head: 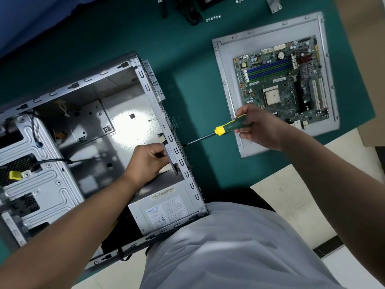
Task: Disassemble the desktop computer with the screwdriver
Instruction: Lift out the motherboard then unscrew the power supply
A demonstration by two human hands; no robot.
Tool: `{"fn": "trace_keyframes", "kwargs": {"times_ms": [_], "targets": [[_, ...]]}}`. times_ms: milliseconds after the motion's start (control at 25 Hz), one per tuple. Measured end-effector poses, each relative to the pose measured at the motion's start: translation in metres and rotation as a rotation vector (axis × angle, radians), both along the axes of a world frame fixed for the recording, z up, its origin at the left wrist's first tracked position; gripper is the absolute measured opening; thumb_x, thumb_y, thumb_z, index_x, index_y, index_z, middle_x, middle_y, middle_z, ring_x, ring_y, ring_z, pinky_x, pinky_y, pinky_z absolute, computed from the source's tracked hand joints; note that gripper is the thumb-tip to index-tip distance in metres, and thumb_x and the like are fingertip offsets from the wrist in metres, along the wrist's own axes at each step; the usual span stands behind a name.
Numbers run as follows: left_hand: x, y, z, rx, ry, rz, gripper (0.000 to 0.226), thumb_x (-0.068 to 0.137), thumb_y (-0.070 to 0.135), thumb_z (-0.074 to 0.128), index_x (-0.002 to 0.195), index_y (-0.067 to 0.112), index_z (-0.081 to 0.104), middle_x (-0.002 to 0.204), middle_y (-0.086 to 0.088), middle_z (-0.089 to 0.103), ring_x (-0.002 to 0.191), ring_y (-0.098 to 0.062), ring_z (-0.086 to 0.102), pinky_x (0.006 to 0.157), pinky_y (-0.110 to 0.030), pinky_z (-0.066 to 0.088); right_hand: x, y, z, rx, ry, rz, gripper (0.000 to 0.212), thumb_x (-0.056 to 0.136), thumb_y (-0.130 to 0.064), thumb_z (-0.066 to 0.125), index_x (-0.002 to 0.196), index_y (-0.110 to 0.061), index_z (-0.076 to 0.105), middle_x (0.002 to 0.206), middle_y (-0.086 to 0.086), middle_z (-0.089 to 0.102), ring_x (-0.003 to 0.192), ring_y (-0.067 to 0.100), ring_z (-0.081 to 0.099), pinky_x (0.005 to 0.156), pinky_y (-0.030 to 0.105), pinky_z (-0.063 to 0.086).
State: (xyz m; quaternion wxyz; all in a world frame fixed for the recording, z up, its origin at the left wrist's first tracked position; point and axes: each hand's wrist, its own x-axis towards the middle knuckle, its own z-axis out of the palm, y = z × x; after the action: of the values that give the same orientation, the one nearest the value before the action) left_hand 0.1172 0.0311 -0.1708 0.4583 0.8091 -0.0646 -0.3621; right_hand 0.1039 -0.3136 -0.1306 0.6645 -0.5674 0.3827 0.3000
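Yellow-and-green-handled screwdriver (226,127), gripped by the right hand (257,127), points shaft-first leftward at the grey steel computer case's (116,130) rear wall, left hand (146,161) pinching that wall.

Green mat (193,84) covers the tabletop, its edge running diagonally toward lower right. Beyond that edge, pale floor tiles (291,201) with dark grout lines. Blue surface (31,19) at upper left, past the mat's far edge; what it is cannot be told. Tan cardboard (362,49) along the right side, overlapping the mat's corner. Hard light from above: one bright glare patch, sharp dark shadows on the mat.
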Motion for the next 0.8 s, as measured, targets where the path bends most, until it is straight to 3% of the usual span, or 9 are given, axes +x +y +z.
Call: {"fn": "trace_keyframes", "kwargs": {"times_ms": [120, 240, 360, 680, 800], "targets": [[0.000, 0.000, 0.001, 0.002, 0.002, -0.001, 0.010, 0.083, -0.003, 0.078, 0.077, 0.006, 0.078, 0.076, -0.010, 0.076, 0.081, -0.039, 0.071, 0.080, -0.051, 0.057, -0.003, 0.001, -0.004, -0.141, 0.009, 0.167, 0.025, 0.106, -0.035, 0.053, 0.099, -0.011, 0.057, 0.080, 0.016, 0.069, 0.054, 0.018, 0.056, 0.052, 0.024, 0.049], [0.000, -0.001, 0.003, 0.011, -0.002, -0.003, 0.009, 0.083, -0.003, 0.077, 0.077, 0.004, 0.077, 0.077, -0.012, 0.075, 0.083, -0.040, 0.071, 0.081, -0.051, 0.057, -0.007, -0.001, -0.007, -0.008, -0.042, 0.014, 0.011, 0.100, -0.003, 0.059, 0.092, -0.011, 0.060, 0.082, 0.005, 0.065, 0.060, 0.012, 0.054, 0.067, 0.023, 0.048], [0.000, -0.001, 0.003, 0.015, 0.004, -0.005, 0.008, 0.083, -0.002, 0.077, 0.077, 0.002, 0.077, 0.077, -0.014, 0.075, 0.082, -0.041, 0.071, 0.081, -0.051, 0.056, -0.011, -0.005, -0.008, 0.103, -0.050, -0.076, 0.032, 0.092, 0.017, 0.052, 0.085, -0.013, 0.060, 0.089, 0.003, 0.069, 0.069, 0.014, 0.051, 0.069, 0.026, 0.044], [0.000, -0.001, 0.005, -0.001, 0.012, -0.004, 0.013, 0.083, -0.002, 0.077, 0.075, 0.008, 0.078, 0.076, -0.008, 0.076, 0.081, -0.037, 0.072, 0.082, -0.051, 0.056, -0.020, 0.000, -0.010, 0.038, -0.097, -0.262, 0.032, 0.091, 0.017, 0.051, 0.084, -0.011, 0.062, 0.094, 0.006, 0.072, 0.075, 0.019, 0.052, 0.068, 0.023, 0.046], [0.000, -0.001, 0.007, -0.001, 0.007, -0.007, 0.017, 0.084, -0.001, 0.077, 0.077, 0.014, 0.080, 0.076, -0.001, 0.077, 0.082, -0.032, 0.074, 0.082, -0.047, 0.057, -0.029, 0.021, -0.017, -0.117, -0.143, -0.197, 0.028, 0.090, 0.012, 0.061, 0.086, -0.015, 0.065, 0.102, 0.009, 0.071, 0.077, 0.021, 0.051, 0.074, 0.031, 0.043]]}}
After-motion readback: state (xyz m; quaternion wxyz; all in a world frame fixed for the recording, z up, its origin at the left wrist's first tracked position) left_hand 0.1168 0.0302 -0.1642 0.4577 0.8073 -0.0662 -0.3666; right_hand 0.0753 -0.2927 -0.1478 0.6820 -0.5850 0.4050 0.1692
